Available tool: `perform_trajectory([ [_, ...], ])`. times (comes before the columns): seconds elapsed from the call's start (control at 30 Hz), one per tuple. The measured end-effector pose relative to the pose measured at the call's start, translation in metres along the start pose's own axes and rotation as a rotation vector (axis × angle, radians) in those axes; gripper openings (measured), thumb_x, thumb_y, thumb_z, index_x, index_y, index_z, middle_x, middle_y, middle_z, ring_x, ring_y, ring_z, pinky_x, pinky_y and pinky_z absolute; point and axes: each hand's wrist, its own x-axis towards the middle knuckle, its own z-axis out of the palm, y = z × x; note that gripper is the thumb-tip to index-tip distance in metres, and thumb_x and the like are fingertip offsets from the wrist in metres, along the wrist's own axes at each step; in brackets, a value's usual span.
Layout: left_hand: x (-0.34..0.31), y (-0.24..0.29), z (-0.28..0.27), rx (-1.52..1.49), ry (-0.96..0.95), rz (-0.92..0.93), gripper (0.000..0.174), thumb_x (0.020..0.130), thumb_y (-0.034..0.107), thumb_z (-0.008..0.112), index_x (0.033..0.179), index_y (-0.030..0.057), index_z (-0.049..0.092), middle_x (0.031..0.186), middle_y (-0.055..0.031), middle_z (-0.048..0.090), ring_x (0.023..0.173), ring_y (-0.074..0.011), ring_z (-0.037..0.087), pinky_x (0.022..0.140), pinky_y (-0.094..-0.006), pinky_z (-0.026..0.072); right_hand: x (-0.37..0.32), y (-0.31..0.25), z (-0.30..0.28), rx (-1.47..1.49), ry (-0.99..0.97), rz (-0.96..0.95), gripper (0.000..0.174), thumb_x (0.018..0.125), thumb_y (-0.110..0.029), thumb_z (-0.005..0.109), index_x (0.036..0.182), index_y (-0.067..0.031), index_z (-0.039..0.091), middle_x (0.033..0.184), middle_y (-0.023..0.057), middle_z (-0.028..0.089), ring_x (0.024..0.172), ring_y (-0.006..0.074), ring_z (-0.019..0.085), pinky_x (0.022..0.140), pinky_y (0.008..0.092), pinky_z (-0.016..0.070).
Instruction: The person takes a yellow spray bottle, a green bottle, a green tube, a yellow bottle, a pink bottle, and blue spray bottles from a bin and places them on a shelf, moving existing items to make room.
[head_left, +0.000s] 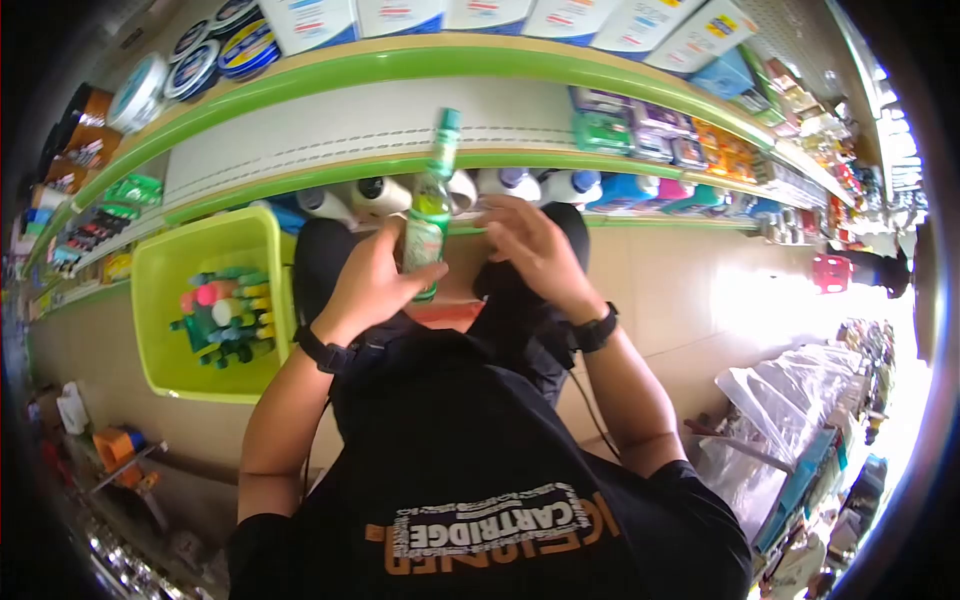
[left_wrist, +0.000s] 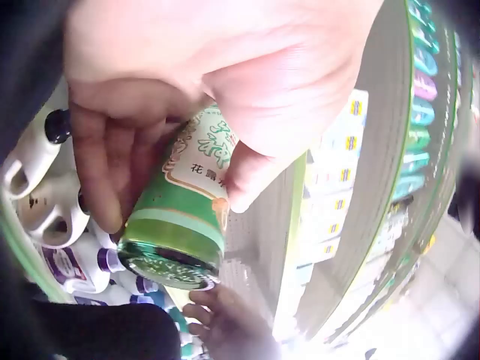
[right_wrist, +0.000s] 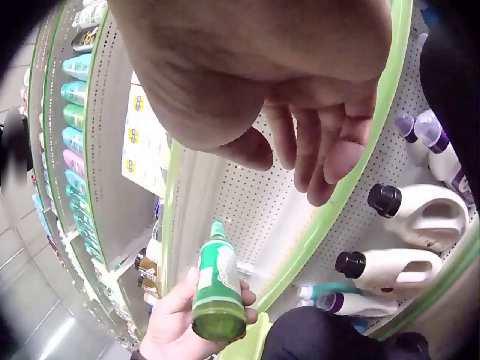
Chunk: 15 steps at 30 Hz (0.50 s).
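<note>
A green glass bottle (head_left: 428, 215) with a pale floral label stands tilted in front of the person, its green cap towards the shelf. The left hand (head_left: 377, 280) grips it round the lower body, thumb on one side and fingers on the other. In the left wrist view the label and ridged base of the bottle (left_wrist: 174, 232) show close up. The right hand (head_left: 535, 250) hovers to the right of the bottle, holding nothing, its fingers loosely bent. From the right wrist view, the right hand (right_wrist: 300, 127) is apart from the bottle (right_wrist: 218, 289).
A yellow-green basket (head_left: 150, 330) with several small colourful bottles (head_left: 230, 310) stands on the floor at the left. Ahead is a shelf (head_left: 300, 125) with boxed goods (head_left: 650, 130) at its right. Large white jugs (head_left: 383, 197) line the level below. Plastic-wrapped goods (head_left: 790, 400) lie at the right.
</note>
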Motion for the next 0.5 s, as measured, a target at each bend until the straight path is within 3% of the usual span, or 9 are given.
perform_trajectory([
  [0.03, 0.003, 0.005, 0.014, 0.099, 0.030, 0.093, 0.056, 0.085, 0.031, 0.089, 0.121, -0.0006, 0.061, 0.101, -0.0233, 0.072, 0.095, -0.0407, 0.073, 0.082, -0.0446, 0.0569, 0.001, -0.012, 0.006, 0.073, 0.001, 0.019, 0.039, 0.109, -0.020, 0.064, 0.140, 0.0017, 0.059, 0.117, 0.0080, 0.073, 0.102, 0.0126, 0.068, 0.086, 0.0290, 0.0573],
  [0.1, 0.006, 0.022, 0.035, 0.271, -0.003, 0.101, 0.059, 0.083, 0.034, 0.090, 0.120, 0.0001, 0.060, 0.103, -0.0224, 0.070, 0.097, -0.0441, 0.070, 0.082, -0.0485, 0.0556, 0.004, -0.016, 0.001, -0.270, -0.046, 0.144, 0.042, 0.106, -0.025, 0.071, 0.134, 0.0045, 0.061, 0.111, 0.0068, 0.072, 0.098, 0.0115, 0.066, 0.085, 0.0280, 0.0560],
  [0.17, 0.006, 0.023, 0.053, 0.316, 0.035, 0.121, 0.062, 0.082, 0.036, 0.090, 0.121, 0.0007, 0.059, 0.104, -0.0213, 0.069, 0.099, -0.0455, 0.067, 0.082, -0.0508, 0.0544, -0.001, -0.017, -0.002, -0.237, 0.032, 0.146, 0.045, 0.103, -0.029, 0.075, 0.129, 0.0054, 0.062, 0.106, 0.0056, 0.071, 0.094, 0.0105, 0.064, 0.082, 0.0274, 0.0550],
  [0.23, 0.005, 0.022, 0.060, 0.317, 0.092, 0.171, 0.061, 0.084, 0.033, 0.089, 0.126, 0.0004, 0.058, 0.106, -0.0185, 0.068, 0.099, -0.0401, 0.069, 0.084, -0.0463, 0.0560, -0.003, -0.003, -0.010, -0.155, 0.123, 0.130, 0.045, 0.098, -0.034, 0.080, 0.112, 0.0059, 0.065, 0.087, 0.0111, 0.072, 0.082, 0.0135, 0.066, 0.074, 0.0347, 0.0551],
  [0.3, 0.003, 0.021, 0.055, 0.218, 0.096, 0.171, 0.059, 0.086, 0.030, 0.088, 0.128, 0.0007, 0.058, 0.108, -0.0171, 0.068, 0.098, -0.0364, 0.070, 0.084, -0.0437, 0.0565, -0.005, 0.002, -0.013, 0.023, 0.183, 0.067, 0.042, 0.102, -0.032, 0.077, 0.118, 0.0055, 0.068, 0.097, 0.0069, 0.073, 0.087, 0.0132, 0.066, 0.077, 0.0319, 0.0552],
  [0.37, -0.002, 0.014, 0.048, 0.120, 0.110, 0.165, 0.057, 0.088, 0.027, 0.086, 0.130, 0.0010, 0.058, 0.110, -0.0157, 0.068, 0.097, -0.0327, 0.070, 0.085, -0.0412, 0.0570, 0.000, -0.007, -0.030, 0.034, 0.186, 0.170, 0.040, 0.102, -0.031, 0.077, 0.119, 0.0044, 0.068, 0.101, 0.0050, 0.072, 0.088, 0.0120, 0.065, 0.077, 0.0308, 0.0554],
  [0.4, -0.006, 0.006, 0.045, 0.120, 0.142, 0.155, 0.056, 0.089, 0.024, 0.085, 0.133, 0.0017, 0.057, 0.112, -0.0145, 0.068, 0.097, -0.0300, 0.070, 0.085, -0.0394, 0.0571, 0.007, 0.005, -0.039, 0.030, 0.247, 0.122, 0.040, 0.102, -0.031, 0.077, 0.120, 0.0038, 0.067, 0.101, 0.0043, 0.071, 0.088, 0.0105, 0.065, 0.077, 0.0298, 0.0558],
  [0.5, -0.023, -0.015, 0.030, 0.111, 0.168, 0.112, 0.047, 0.093, 0.017, 0.081, 0.133, 0.0029, 0.058, 0.117, -0.0136, 0.068, 0.095, -0.0261, 0.070, 0.084, -0.0371, 0.0575, 0.040, 0.008, -0.072, -0.014, 0.280, 0.110, 0.039, 0.104, -0.032, 0.074, 0.119, 0.0038, 0.068, 0.105, 0.0066, 0.071, 0.087, 0.0145, 0.069, 0.078, 0.0310, 0.0617],
])
